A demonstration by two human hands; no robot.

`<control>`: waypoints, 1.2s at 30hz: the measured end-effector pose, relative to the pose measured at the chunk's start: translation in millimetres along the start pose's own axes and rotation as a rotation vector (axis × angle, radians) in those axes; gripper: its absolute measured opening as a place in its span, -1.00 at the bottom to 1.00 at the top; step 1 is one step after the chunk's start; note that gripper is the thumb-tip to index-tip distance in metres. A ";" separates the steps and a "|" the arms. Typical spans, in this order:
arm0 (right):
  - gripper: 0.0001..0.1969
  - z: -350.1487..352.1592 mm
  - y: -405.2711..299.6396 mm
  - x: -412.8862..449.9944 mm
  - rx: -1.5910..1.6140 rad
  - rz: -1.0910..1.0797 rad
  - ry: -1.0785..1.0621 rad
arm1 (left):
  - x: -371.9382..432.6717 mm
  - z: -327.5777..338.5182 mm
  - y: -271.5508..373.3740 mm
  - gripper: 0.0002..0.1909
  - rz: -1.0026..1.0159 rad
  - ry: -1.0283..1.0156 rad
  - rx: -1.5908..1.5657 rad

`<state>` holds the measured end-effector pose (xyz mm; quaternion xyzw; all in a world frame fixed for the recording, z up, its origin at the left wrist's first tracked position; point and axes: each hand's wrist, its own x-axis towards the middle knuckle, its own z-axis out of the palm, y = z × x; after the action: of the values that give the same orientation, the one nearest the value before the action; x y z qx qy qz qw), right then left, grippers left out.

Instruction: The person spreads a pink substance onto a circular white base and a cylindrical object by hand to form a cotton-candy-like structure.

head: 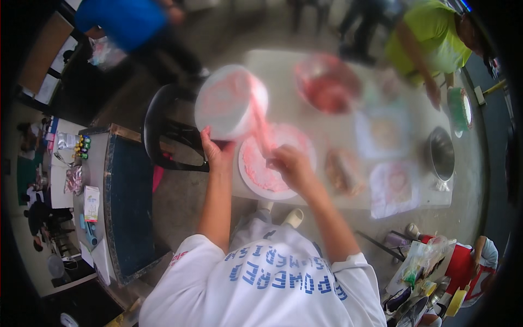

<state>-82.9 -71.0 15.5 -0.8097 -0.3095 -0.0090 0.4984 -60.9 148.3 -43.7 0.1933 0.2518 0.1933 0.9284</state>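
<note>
My left hand [216, 149] grips the lower edge of a white round tub [222, 102], tilted and smeared with pink. It hangs in the air above the left side of the table. My right hand [288, 163] is closed on a long pink-coated tool [261, 131], probably a spatula, which reaches up to the tub's right edge. Blur hides the tool's exact shape. Below both hands is a white round plate or board [250, 180], its top spread with a rough pink layer [261, 182] like frosting. My right hand covers part of it.
On the table [282, 73] are a blurred red-pink bowl [327, 83], clear-wrapped items [345, 171], white sheets [394, 190] and a steel bowl [442, 153]. A black chair [153, 126] stands left. One person in yellow-green [433, 41] leans in; another wears blue [122, 20].
</note>
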 end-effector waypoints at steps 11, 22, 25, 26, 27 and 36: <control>-0.73 -9.8 -4.0 -15.7 0.011 -0.193 -0.064 | 17.0 13.2 -3.2 -0.40 -0.143 0.016 -0.162; -0.79 -12.1 -26.7 -14.5 0.294 -0.052 -0.276 | -2.0 32.7 -6.4 -0.41 -0.113 0.114 -0.173; -0.87 -15.6 -9.7 -16.4 0.461 0.100 -0.335 | -11.3 35.0 -4.8 -0.45 -0.053 0.053 -0.089; -0.86 -22.4 -6.3 -16.6 0.453 0.216 -0.433 | -11.8 34.0 -1.0 -0.47 -0.093 0.011 -0.083; -0.86 -26.6 -6.9 -14.4 0.444 0.334 -0.529 | -14.2 33.9 1.3 -0.49 -0.134 -0.030 -0.076; -0.45 -12.7 31.6 7.4 0.892 0.639 -0.049 | -37.8 8.6 -12.4 -0.51 -0.390 -0.006 0.062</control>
<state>-57.1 -87.5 -1.0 -0.5737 -0.0333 0.2937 0.7638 -83.2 118.3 -27.7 0.1699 0.2875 0.0014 0.9426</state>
